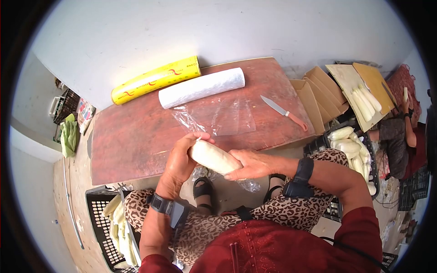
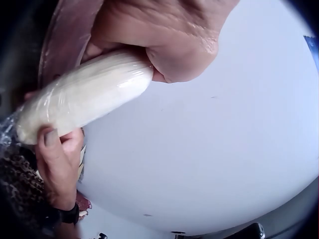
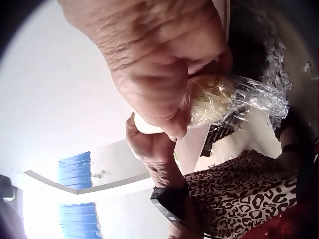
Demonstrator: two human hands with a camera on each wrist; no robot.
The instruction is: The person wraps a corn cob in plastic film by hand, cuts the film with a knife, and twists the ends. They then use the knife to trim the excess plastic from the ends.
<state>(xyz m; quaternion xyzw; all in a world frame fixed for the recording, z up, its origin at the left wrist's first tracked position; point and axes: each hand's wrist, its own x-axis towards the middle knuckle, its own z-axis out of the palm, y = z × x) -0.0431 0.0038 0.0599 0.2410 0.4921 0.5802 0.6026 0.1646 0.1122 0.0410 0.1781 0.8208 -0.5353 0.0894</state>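
A pale, long vegetable (image 1: 214, 157) is held level between both hands, just off the table's front edge. Clear cling film covers it tightly, with glossy creases in the left wrist view. My left hand (image 1: 178, 157) grips one end, the palm side hidden. At the other end my right hand (image 1: 255, 164) holds on, its thumb (image 2: 51, 142) lying along the vegetable. Loose film (image 3: 264, 99) bunches and sticks out past that end. On the red-brown table (image 1: 132, 141), a flat piece of clear film (image 1: 232, 116) trails from a white film roll (image 1: 202, 88).
A yellow film box (image 1: 157, 79) lies behind the roll. A knife (image 1: 284, 113) with an orange handle is at the table's right. Crates of pale vegetables stand at the left (image 1: 98, 218) and right (image 1: 348, 145). Another person (image 1: 407, 136) sits far right, near cardboard (image 1: 316, 102).
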